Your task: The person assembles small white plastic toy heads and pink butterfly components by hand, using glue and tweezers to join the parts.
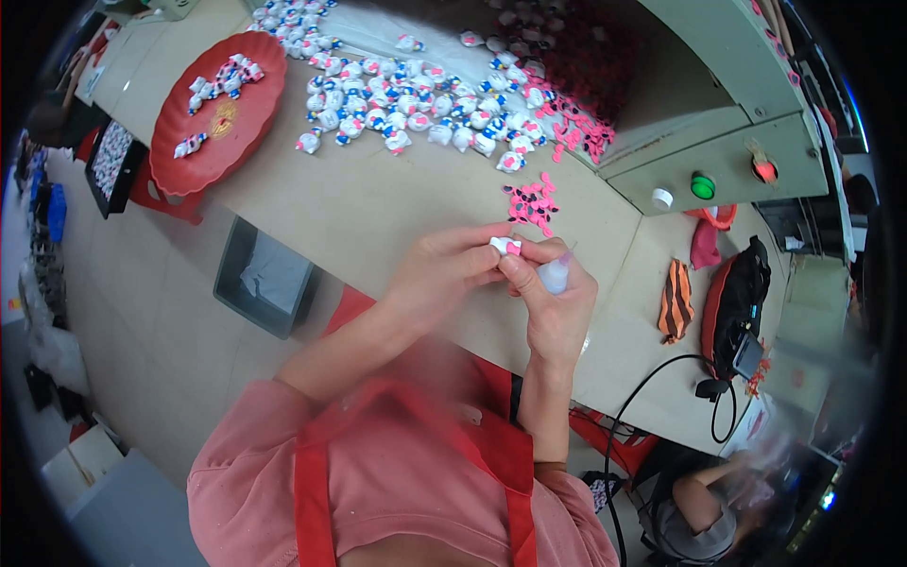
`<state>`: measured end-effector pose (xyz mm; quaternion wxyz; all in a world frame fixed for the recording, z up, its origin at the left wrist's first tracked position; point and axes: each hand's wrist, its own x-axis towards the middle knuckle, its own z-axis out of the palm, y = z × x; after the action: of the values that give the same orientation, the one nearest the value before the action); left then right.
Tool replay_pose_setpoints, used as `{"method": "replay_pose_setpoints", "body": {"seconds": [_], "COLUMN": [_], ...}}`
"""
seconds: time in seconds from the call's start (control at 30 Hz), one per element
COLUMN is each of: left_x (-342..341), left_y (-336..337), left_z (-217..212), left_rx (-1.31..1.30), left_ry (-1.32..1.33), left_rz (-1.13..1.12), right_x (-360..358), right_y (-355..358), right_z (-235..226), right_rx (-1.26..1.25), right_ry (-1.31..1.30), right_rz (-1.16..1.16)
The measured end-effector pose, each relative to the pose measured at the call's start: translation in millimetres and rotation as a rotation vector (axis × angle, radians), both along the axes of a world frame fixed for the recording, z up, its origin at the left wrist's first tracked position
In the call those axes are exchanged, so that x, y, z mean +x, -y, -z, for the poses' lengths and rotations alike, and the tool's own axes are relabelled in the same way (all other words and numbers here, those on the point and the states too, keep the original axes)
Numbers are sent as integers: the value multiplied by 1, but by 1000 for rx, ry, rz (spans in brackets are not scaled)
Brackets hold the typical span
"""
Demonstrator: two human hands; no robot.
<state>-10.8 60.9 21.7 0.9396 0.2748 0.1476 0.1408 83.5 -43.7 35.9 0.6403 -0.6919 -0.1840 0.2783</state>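
Both hands meet above the near edge of the beige table (pixel 378 208). The left hand (pixel 444 274) pinches a small white figurine with a pink bow (pixel 505 247) between thumb and fingertips. The right hand (pixel 557 302) touches the same figurine with its thumb, and its other fingers are closed around a small translucent plastic bottle (pixel 555 275) — the bottle tip points up toward the figurine. Just beyond the hands lies a small heap of loose pink bow pieces (pixel 533 202). Farther back, a wide pile of white figurines with pink and blue details (pixel 416 99) spreads over the table. At the left stands a round red plastic tray (pixel 246 132) with a few more figurines on it.
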Motion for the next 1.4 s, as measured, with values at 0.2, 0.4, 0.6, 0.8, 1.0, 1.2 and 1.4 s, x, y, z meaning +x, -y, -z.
{"method": "replay_pose_setpoints", "body": {"seconds": [0.2, 0.4, 0.6, 0.8, 1.0, 1.2, 1.4], "left_x": [-1, -32, -77, -19, -14, -2, 13], "left_y": [-1, -108, -221, -119, -113, -37, 4], "left_z": [21, 5, 12, 15, 16, 13, -10], "left_rx": [30, 694, 1292, 2416, 2298, 715, 195], "left_ry": [-212, -318, -798, -413, -584, -301, -115], "left_rz": [-114, -867, -1098, -332, -290, -164, -14], "right_x": [1, 4, 5, 6, 5, 5, -15], "right_y": [-8, -3, 3, 21, 28, 44, 42], "right_z": [18, 14, 2, 4, 0, -9, -11], "right_rx": [17, 3, -10, -2, 195, 288, 266], "right_ry": [-30, -154, -156, -36, -27, -92, 471], "right_rz": [-8, 75, 31, -5, 66, 123, 404]}}
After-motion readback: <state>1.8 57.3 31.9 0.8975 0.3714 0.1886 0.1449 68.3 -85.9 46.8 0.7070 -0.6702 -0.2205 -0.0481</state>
